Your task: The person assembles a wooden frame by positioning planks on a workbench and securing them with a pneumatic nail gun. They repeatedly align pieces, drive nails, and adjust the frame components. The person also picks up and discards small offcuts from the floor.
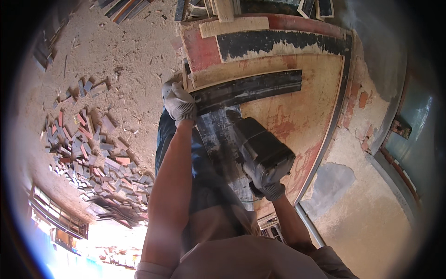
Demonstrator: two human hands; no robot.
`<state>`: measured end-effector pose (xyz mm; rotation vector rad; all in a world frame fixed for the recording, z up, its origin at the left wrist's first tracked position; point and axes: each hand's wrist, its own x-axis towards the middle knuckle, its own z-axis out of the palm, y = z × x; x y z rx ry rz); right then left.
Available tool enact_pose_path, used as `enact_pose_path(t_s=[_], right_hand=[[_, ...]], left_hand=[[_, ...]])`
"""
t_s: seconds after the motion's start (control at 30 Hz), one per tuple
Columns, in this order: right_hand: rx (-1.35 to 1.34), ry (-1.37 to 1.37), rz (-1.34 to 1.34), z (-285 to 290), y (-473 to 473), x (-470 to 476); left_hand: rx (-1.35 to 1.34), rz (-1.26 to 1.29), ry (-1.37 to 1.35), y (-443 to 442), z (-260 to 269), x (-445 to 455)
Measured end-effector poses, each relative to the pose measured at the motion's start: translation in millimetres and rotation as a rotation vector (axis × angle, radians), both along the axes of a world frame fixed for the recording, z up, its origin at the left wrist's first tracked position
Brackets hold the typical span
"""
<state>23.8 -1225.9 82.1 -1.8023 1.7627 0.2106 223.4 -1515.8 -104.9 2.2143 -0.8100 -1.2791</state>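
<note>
My left hand (178, 99), in a pale knit glove, is closed around the left end of a long board with a worn black face (251, 88). That board lies across a large wooden panel (289, 122), whose surface is stained red in patches. My right hand (270, 191), also gloved, grips a bulky dark handheld power tool (261, 146) at its rear. The tool's narrow nose points up and left towards the board, apart from it in the picture. Its body hides most of my right fingers, and its exact kind is unclear.
Beyond the board lies another strip with peeling black facing (278, 43). Many short wood offcuts (101, 157) are heaped on the dusty floor (139, 62) to the left. Longer strips (127, 8) lie at the top. A wall with broken plaster (348, 195) borders the panel's right side.
</note>
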Motion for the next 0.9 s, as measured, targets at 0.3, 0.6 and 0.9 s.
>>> enact_pose_path(t_s=[0.3,0.6,0.9], right_hand=[[0.041,-0.303,-0.679,-11.7,-56.2,15.6],[0.493,-0.248,-0.645,25.2,-0.2,13.8],[0.171,-0.023,-0.785,85.2,222.9,143.5]], left_hand=[[0.016,-0.028,-0.098,-2.7,8.8,-0.2],[0.069,0.053,-0.001,-8.9,18.0,-4.6],[-0.118,-0.465,-0.057,-21.7,-6.6,39.4]])
